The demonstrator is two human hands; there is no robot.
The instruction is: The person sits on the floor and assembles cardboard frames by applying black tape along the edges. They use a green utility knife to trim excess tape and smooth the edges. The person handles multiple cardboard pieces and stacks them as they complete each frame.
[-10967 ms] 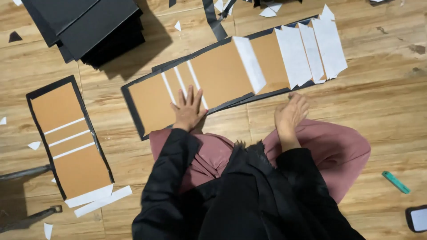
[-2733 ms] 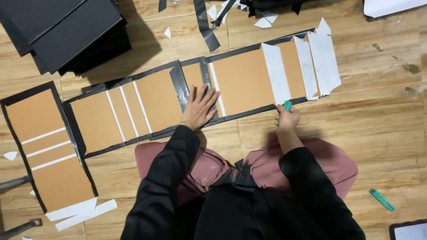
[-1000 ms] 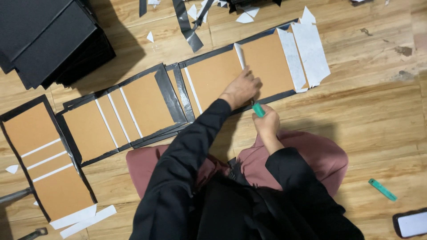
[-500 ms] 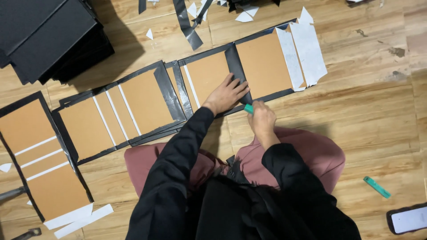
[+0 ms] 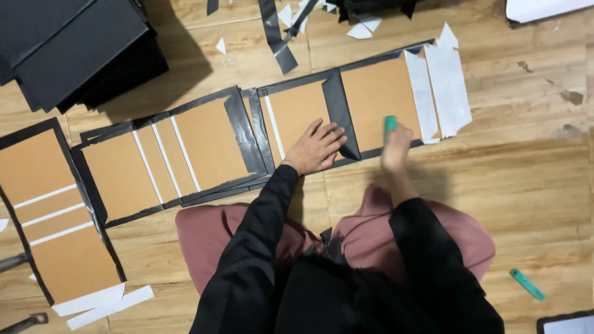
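Head view: the right hand (image 5: 396, 145) is clenched around a small green tool (image 5: 390, 124), pressing it onto the brown board panel (image 5: 377, 93) in the upper middle of the frame. The left hand (image 5: 317, 148) lies flat and released on the folded black flap (image 5: 341, 111) just beside it.

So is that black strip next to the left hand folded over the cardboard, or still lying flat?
Folded over. The black strip lies across the brown cardboard, its ends mitred to points, with the left hand pressing beside it.
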